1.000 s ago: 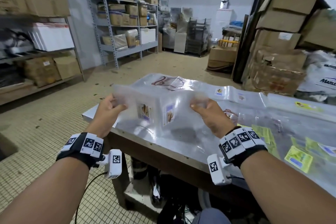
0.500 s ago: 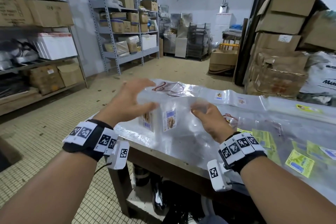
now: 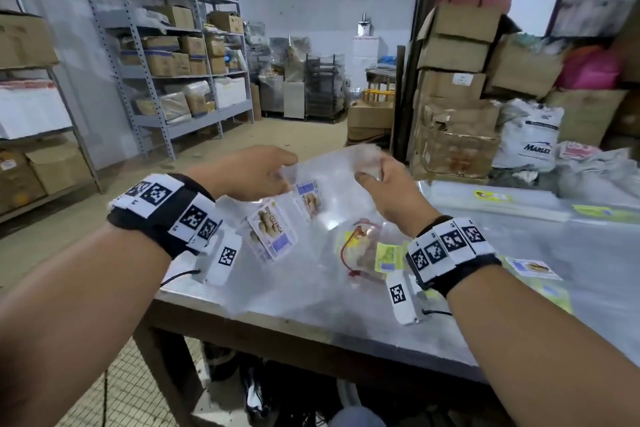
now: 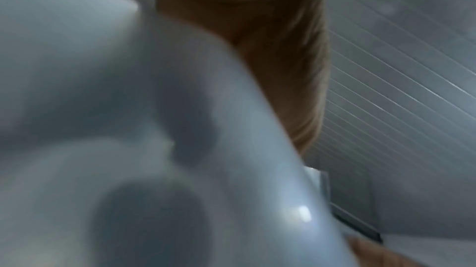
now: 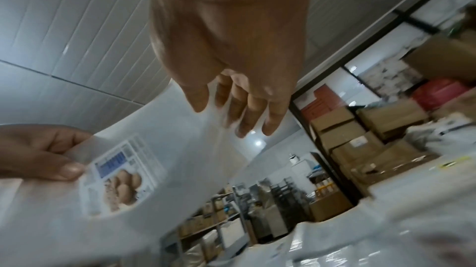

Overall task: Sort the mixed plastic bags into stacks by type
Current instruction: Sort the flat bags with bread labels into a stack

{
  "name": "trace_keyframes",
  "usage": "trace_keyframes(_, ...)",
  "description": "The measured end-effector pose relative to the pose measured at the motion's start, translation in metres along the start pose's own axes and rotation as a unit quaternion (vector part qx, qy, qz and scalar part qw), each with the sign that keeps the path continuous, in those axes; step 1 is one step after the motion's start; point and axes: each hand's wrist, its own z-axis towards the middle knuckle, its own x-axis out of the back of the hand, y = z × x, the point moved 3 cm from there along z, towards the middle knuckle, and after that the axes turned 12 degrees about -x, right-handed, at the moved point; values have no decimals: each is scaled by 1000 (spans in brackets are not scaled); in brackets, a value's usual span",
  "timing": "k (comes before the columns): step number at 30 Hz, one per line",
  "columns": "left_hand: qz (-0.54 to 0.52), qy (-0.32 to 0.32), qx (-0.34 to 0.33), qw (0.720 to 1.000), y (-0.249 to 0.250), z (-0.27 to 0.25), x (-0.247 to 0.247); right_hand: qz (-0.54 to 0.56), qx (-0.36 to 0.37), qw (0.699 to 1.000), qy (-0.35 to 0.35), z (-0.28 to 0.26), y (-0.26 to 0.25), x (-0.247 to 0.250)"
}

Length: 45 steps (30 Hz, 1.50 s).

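Note:
I hold a clear plastic bag [image 3: 329, 191] with a bread-picture label [image 3: 309, 198] up over the steel table [image 3: 311, 308]. My left hand [image 3: 285, 172] pinches its left top edge and my right hand [image 3: 367, 174] pinches its right top corner. In the right wrist view the right hand [image 5: 221, 106] has its thumb in front of the bag [image 5: 180, 149] and its fingers behind, and the left hand [image 5: 64, 161] grips beside the label [image 5: 121, 177]. The left wrist view is blurred, with plastic [image 4: 128, 129] covering most of it. A second bread label [image 3: 273, 234] hangs lower on the plastic.
Under my hands lie a bag with a red tie [image 3: 358, 253] and yellow-labelled bags [image 3: 389, 256]. A flat stack of clear bags [image 3: 502, 201] sits at the table's far right. Cardboard boxes [image 3: 453, 87] stand behind the table, and shelving [image 3: 180, 73] is to the left.
My left hand let go, hovered open over the bag, and now pinches it again. Both hands have come closer together and the bag is raised higher.

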Motion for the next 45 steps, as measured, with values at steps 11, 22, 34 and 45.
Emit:
trace_keyframes(11,-339,105,83,931,66,82,-34,-214,-149,960,102,-17,103,176)
trace_keyframes(22,-473,154,111,860,98,102,-131,-483,-265,831,-74,-60,187,197)
trace_keyframes(34,-543,212,105,806,131,116,-163,-429,-206,879,-32,-53,200,234)
trace_keyframes(45,-623,287,96,721,143,121,-202,-384,-233,893,-20,-25,225,246)
